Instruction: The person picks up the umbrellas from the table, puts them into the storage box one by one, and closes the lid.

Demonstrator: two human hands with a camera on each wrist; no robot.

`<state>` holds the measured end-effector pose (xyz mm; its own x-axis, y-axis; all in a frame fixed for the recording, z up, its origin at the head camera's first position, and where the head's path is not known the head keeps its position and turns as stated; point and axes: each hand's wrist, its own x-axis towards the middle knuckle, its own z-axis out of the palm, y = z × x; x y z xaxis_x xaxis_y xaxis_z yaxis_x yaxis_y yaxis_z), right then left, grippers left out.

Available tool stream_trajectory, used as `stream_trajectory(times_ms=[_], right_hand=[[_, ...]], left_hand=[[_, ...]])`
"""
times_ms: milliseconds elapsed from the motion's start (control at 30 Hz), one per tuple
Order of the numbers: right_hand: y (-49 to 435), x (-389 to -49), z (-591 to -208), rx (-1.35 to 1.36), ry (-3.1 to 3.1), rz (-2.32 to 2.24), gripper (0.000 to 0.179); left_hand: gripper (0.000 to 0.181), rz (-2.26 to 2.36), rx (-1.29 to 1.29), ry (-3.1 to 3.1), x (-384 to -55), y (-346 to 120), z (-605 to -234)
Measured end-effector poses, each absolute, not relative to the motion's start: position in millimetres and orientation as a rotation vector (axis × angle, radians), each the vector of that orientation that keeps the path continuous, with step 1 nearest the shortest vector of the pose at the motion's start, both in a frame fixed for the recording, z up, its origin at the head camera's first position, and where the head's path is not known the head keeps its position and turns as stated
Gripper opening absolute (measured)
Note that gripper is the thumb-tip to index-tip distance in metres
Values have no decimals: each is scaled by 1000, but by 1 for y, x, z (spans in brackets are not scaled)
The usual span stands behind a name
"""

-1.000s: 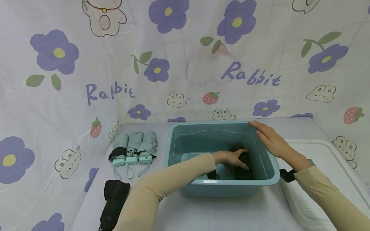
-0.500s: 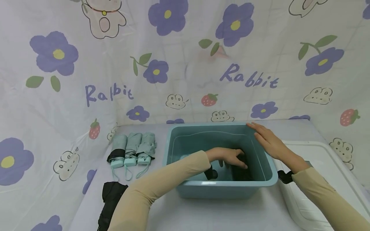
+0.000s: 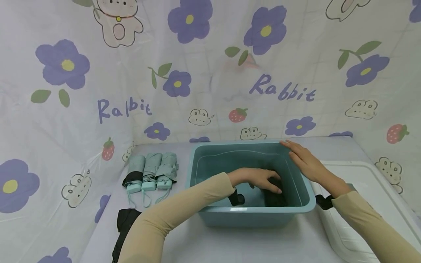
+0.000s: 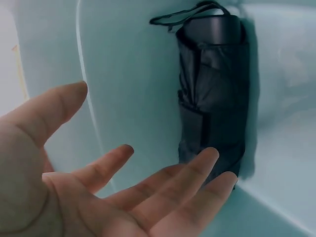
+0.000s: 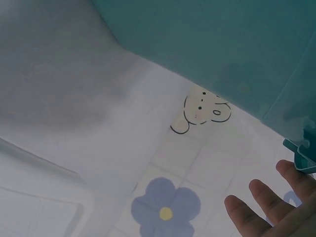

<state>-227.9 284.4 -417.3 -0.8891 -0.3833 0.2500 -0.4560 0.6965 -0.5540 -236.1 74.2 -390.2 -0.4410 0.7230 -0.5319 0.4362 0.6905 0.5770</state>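
Plainly, a pale tabletop (image 3: pixel 250 244) was enclosed by a white sheet (image 3: pixel 210 95), printed with purple flowers, strawberries, cartoon rabbits and the word "Rabbit" twice. On it one blue-green bin (image 3: pixel 250 209) was set, and to its right one white lid (image 3: pixel 365 182) was laid flat, its right side cut off. Inside the bin, near the right-hand wall, one folded black umbrella (image 4: pixel 215 84) was placed, partly hidden from the head view by the left hand (image 3: pixel 260 179). That hand's fingers were held spread and loosely bent, with nothing gripped; whether the umbrella was touched could not be told. The bin's right rim was touched by the right hand (image 3: pixel 306 160), its fingers nearly straight and closed around nothing. Left of the bin, three folded teal umbrellas (image 3: pixel 152 166) were lined up side by side; nearer, one black bundle (image 3: pixel 125 223) was partly covered by a beige sleeve (image 3: pixel 177 215) and cut off below.
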Motion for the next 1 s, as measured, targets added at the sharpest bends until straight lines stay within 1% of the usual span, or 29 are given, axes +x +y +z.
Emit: stream_trajectory(times_ms=[300, 567, 800, 1000], right_hand=[[283, -226, -417, 664, -2797, 968, 44], [283, -228, -418, 663, -2786, 985, 45], [282, -229, -419, 668, -2777, 983, 44], [283, -230, -419, 680, -2745, 996, 44]], left_hand=[[53, 531, 1060, 2110, -245, 60, -381], [50, 612, 1043, 2166, -247, 41, -367], [47, 597, 1063, 2230, -245, 23, -366], [45, 736, 1066, 2224, -240, 3, -366]])
